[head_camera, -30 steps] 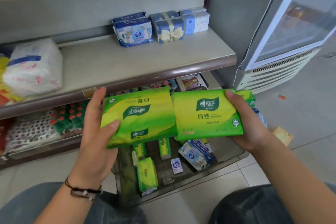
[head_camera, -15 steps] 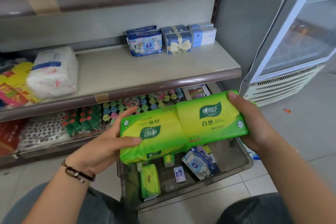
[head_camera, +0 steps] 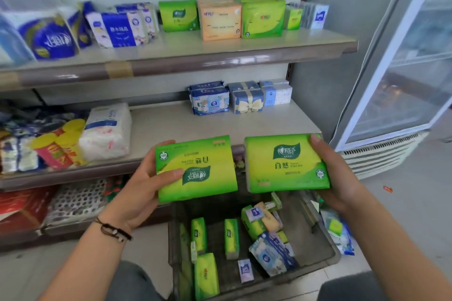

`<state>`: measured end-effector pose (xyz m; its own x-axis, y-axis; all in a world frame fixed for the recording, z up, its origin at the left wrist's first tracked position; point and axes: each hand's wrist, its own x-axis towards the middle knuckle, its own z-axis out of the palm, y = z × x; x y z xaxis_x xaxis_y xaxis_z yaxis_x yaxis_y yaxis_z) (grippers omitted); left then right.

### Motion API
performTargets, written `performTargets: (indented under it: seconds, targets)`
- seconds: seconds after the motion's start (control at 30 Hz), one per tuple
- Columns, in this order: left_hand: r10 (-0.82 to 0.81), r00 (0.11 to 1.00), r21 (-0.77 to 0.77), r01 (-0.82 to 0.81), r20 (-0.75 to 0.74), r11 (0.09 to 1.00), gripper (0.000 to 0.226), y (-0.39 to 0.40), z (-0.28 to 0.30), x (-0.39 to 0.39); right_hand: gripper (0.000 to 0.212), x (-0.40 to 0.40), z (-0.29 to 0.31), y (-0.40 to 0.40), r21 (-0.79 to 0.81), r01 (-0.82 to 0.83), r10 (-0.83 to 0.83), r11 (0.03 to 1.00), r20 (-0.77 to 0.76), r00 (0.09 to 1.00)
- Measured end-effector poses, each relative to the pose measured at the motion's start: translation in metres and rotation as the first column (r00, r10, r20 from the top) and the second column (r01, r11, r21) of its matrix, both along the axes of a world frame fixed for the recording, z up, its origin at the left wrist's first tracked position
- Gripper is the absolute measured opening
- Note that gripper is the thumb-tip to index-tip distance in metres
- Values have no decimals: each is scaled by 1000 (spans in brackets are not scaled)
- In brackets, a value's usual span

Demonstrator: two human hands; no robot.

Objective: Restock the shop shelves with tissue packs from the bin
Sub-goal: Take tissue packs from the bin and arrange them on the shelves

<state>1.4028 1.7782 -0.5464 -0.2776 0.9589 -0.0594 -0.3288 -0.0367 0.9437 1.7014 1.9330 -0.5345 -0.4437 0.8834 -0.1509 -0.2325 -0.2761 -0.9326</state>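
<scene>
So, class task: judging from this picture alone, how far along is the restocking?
Done: green packs already stand on the top shelf. In hand: the left hand and right hand each hold a green tissue pack. Left: several packs remain in the bin.

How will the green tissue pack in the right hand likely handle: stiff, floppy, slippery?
The green tissue pack looks soft: its film wrinkles near the right hand, so it probably gives when squeezed. It holds its flat shape gripped at one end, so likely light. The glossy wrap may be slightly slippery.
</scene>
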Motion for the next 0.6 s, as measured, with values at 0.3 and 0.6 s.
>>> performTargets:
  seconds: [0.3, 0.6]
  targets:
    - [68, 985, 121, -49, -158, 991, 107, -12, 99, -23, 42, -44, 93, -7, 200, -71, 75, 977, -13, 997]
    - [100, 950, 159, -54, -295, 986, 107, -16, 151, -54, 58, -73, 138, 23, 477, -337, 160, 811, 374, 913]
